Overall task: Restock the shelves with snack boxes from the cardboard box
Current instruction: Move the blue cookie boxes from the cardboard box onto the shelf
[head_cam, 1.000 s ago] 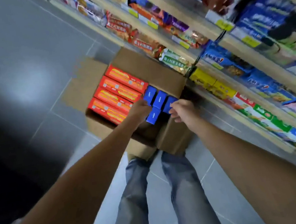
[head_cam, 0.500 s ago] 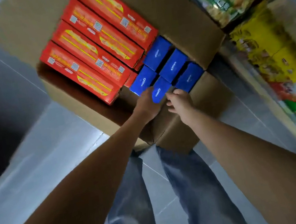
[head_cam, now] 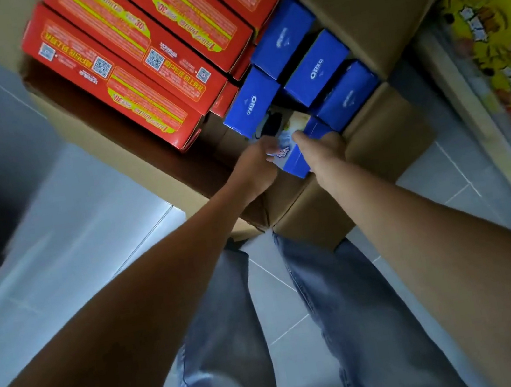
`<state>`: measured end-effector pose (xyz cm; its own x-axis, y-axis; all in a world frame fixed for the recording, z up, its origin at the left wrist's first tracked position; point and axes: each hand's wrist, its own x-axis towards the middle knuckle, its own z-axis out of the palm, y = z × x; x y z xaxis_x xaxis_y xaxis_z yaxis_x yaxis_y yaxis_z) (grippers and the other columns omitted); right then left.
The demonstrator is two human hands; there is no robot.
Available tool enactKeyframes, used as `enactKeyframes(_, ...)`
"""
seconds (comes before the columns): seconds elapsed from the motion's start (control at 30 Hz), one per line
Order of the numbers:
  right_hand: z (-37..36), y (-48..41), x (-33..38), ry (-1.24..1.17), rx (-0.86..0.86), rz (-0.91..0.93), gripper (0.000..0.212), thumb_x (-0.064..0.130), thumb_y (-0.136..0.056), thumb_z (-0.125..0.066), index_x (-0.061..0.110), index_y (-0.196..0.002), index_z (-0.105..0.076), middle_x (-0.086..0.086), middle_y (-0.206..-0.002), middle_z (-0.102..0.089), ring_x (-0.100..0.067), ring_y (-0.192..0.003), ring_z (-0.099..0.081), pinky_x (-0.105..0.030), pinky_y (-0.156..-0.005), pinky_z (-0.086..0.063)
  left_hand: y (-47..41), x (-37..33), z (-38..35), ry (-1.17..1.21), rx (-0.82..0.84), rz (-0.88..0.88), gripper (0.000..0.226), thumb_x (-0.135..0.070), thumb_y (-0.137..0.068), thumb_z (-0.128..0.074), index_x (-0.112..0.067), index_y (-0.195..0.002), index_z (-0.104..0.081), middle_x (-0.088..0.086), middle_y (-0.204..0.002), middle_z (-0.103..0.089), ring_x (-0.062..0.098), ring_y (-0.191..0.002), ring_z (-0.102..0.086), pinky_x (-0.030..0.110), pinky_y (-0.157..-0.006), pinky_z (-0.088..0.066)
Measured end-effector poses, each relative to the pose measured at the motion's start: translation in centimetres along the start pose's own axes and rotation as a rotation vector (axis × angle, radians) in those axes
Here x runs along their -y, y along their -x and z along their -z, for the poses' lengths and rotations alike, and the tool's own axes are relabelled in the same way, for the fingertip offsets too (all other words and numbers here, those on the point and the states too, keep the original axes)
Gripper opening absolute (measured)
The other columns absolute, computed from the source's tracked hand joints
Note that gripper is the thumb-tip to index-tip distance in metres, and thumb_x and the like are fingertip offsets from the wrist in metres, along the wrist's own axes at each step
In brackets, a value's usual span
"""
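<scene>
The left hand [head_cam: 252,168] and right hand [head_cam: 322,149] pinch a tilted blue box [head_cam: 292,159] in the near corner of the carton [head_cam: 382,136], a fingertip grip that might slip if the box snags its neighbours [head_cam: 314,68].

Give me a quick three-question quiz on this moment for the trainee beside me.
1. True or false: the left hand and the right hand hold the same blue box.
2. How many other blue boxes stand in the cardboard box?
3. Where do the red boxes lie? A. inside it, beside the blue ones; B. outside it; C. under the blue ones.
Key: 1 true; 2 four; 3 A.
</scene>
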<state>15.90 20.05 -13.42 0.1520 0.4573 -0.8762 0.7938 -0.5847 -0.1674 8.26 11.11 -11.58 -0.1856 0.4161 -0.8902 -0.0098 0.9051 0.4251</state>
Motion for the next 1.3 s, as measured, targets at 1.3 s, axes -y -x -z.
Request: enactKeyframes(1.3, 34.5, 51.2, 14.3, 0.090, -0.049, 0.820, 0.076, 0.040, -0.087, -0.065, 0.012, -0.146, -0.027, -0.003, -0.144, -0.035, -0.022, -0.119, -0.046, -0.027, -0.085, -0.035, 45.2, -35.0, 16.2, -0.358, 0.064, -0.653, 0.048, -0.020, -0.076, -0.077, -0.015, -0.117, -0.052, 0.012, -0.105, -0.064, 0.020, -0.084, -0.061, 0.029, -0.074, -0.047)
